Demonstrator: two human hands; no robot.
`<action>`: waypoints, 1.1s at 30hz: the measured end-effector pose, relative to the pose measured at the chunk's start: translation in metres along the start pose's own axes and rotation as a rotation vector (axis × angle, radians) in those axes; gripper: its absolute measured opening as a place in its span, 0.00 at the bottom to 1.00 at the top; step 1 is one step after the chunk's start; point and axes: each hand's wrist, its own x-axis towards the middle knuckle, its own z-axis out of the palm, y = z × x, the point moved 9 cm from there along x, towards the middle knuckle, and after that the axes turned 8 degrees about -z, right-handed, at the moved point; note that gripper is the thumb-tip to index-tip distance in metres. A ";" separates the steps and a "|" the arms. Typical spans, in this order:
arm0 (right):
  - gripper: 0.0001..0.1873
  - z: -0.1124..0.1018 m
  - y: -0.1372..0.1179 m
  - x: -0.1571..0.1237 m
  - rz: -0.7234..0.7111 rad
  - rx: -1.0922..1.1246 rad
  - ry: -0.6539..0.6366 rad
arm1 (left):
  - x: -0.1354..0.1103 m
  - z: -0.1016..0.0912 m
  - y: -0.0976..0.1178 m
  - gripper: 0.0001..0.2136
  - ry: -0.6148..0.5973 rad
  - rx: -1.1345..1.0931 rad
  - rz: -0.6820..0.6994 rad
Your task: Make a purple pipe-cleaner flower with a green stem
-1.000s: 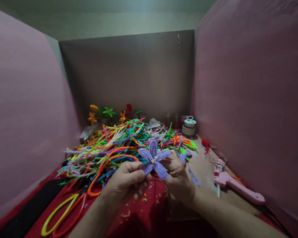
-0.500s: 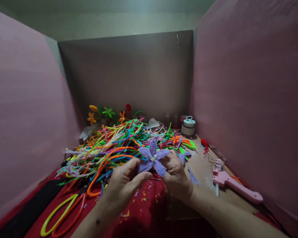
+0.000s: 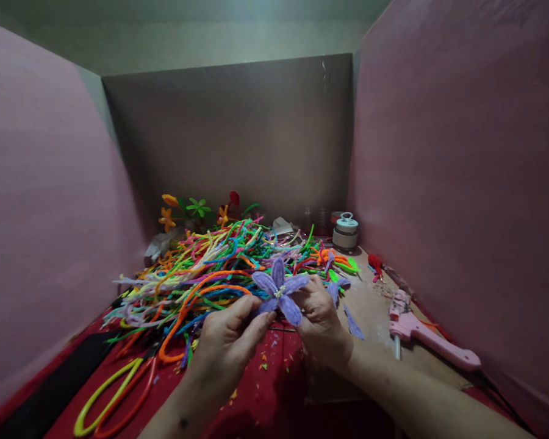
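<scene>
Two looped handles [image 3: 117, 398], one yellow and one red, lie nearest you on the left, on a red cloth [image 3: 279, 390] scattered with coloured fluff [image 3: 263, 366]. Just beyond, your left hand [image 3: 226, 338] and right hand [image 3: 322, 323] meet at a purple flower [image 3: 278, 291], raised above the cloth in the middle, its five petals and pale centre facing you. You seem to be arranging the petals; moving on calls for a light pinch on one petal while the other hand steadies the rest. Your left hand slants inward, thumb and forefinger pinching the lower-left petal. Your right hand, fingers curled, grasps the flower from the right; its fingertips are hidden behind the petals, so exactly where they hold it is unclear. To the right, a pink glue gun [image 3: 430, 341] lies on a tan board [image 3: 370, 292], with a loose purple petal [image 3: 354, 322] between it and your right hand. Farther off, a heap of coloured fuzzy stems [image 3: 210, 268] spreads across the left and middle. At the far side are a green flower [image 3: 199, 208] and, rightward, a pale-lidded jar [image 3: 346, 233].
</scene>
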 end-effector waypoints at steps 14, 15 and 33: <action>0.11 -0.001 0.004 0.000 0.003 -0.017 0.017 | 0.006 0.006 -0.005 0.07 -0.131 -0.222 -0.127; 0.11 -0.001 0.004 0.000 0.006 -0.020 0.014 | 0.006 0.006 -0.005 0.08 -0.149 -0.245 -0.131; 0.07 -0.015 -0.006 0.000 -0.062 -0.136 0.142 | -0.021 0.071 -0.024 0.12 -0.130 -1.067 -0.444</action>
